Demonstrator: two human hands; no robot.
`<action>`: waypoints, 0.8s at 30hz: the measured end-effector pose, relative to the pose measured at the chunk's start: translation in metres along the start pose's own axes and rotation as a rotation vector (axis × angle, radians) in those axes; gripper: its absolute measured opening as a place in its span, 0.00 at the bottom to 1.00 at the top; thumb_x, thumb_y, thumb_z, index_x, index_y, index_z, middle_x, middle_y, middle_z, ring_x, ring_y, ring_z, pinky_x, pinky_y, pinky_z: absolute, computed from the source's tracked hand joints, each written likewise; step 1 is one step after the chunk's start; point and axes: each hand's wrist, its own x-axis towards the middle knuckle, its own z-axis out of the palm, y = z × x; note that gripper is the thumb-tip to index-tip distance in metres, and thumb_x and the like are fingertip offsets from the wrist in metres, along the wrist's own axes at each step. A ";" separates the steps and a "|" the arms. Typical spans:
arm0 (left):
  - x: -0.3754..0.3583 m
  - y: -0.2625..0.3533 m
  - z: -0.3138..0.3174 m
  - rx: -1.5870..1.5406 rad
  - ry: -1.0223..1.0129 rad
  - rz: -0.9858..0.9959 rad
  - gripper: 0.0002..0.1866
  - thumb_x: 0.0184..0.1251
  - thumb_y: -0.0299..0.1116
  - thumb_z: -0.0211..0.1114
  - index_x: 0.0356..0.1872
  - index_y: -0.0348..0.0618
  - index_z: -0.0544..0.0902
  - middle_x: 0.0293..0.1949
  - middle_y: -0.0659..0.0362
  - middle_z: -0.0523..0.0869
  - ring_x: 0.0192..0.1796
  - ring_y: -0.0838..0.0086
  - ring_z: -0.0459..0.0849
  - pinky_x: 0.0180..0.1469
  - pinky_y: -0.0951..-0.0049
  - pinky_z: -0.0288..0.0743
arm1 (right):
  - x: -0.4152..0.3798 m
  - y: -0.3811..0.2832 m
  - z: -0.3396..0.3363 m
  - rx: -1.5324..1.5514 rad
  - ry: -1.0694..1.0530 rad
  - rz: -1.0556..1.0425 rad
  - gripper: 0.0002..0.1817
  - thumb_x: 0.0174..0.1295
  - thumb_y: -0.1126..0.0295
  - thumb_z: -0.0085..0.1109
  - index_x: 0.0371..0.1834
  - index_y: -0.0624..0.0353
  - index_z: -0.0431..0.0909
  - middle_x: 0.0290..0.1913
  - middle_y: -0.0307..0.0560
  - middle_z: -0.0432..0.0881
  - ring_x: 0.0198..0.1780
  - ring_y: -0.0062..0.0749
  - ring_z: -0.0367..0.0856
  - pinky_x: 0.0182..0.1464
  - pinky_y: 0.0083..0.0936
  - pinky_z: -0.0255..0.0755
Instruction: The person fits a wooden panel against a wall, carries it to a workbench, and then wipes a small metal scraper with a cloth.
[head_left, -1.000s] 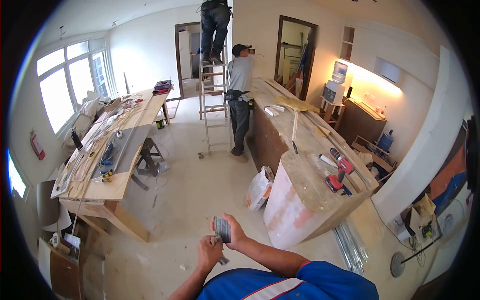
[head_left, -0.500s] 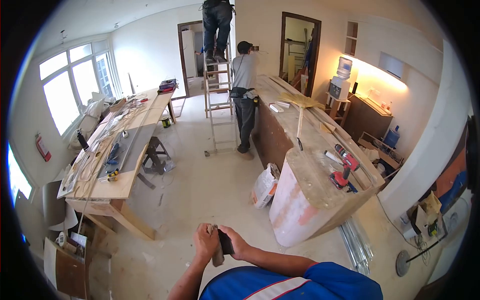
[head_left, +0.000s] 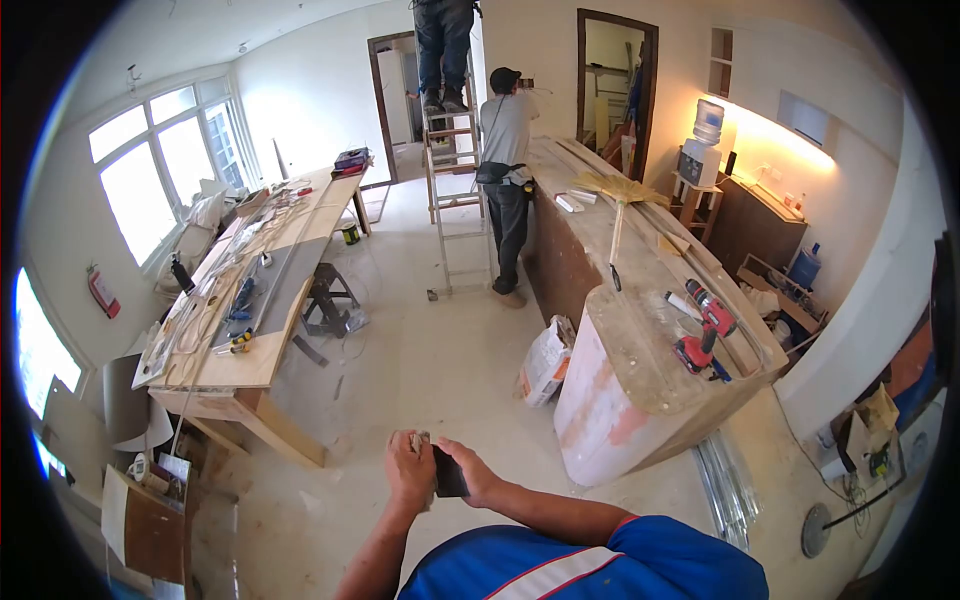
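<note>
In front of my body, low in the head view, my two hands meet. My right hand (head_left: 480, 480) is closed around the edge of a flat, dark rectangular object (head_left: 450, 474) that looks like a phone. My left hand (head_left: 406, 472) is closed on a crumpled greyish cloth (head_left: 427, 496), held against the left edge of the dark object. Much of the cloth is hidden by my left fingers.
A long worktable (head_left: 258, 372) with tools and strips stands left. At right, a red drill (head_left: 708, 325) lies on a counter (head_left: 640, 380); a white sack (head_left: 546, 362) leans beside it. Ahead, one person (head_left: 505, 150) stands near a ladder (head_left: 455, 235), another person (head_left: 443, 50) on it.
My view has turned slightly left, so the room sits farther right. The cloth, which hung below my left hand, is now bunched higher against the dark object, whose face shows more.
</note>
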 end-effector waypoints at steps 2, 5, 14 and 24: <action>0.001 0.003 0.003 0.011 -0.004 -0.009 0.07 0.61 0.31 0.66 0.34 0.38 0.81 0.35 0.45 0.83 0.41 0.45 0.82 0.41 0.49 0.75 | 0.007 -0.003 -0.005 0.009 -0.016 -0.025 0.21 0.71 0.48 0.55 0.45 0.56 0.80 0.41 0.41 0.85 0.41 0.29 0.84 0.49 0.31 0.77; -0.032 0.007 0.014 0.065 -0.050 0.025 0.06 0.59 0.30 0.66 0.35 0.39 0.81 0.34 0.46 0.83 0.39 0.46 0.83 0.41 0.50 0.75 | 0.036 0.004 -0.034 0.076 -0.025 -0.067 0.20 0.71 0.48 0.56 0.45 0.54 0.80 0.39 0.39 0.84 0.39 0.26 0.82 0.47 0.29 0.77; 0.009 0.024 0.009 0.045 -0.003 -0.040 0.07 0.65 0.33 0.64 0.38 0.40 0.82 0.37 0.45 0.83 0.40 0.45 0.83 0.42 0.51 0.75 | -0.003 -0.018 -0.012 0.045 -0.084 -0.007 0.18 0.73 0.50 0.53 0.49 0.51 0.81 0.43 0.38 0.84 0.46 0.26 0.82 0.51 0.29 0.76; -0.022 0.020 0.032 0.100 -0.081 -0.085 0.07 0.64 0.32 0.66 0.38 0.40 0.81 0.35 0.46 0.84 0.39 0.43 0.84 0.39 0.48 0.75 | 0.027 -0.007 -0.056 0.058 -0.149 -0.068 0.22 0.73 0.47 0.53 0.48 0.55 0.80 0.43 0.41 0.84 0.44 0.28 0.82 0.49 0.31 0.76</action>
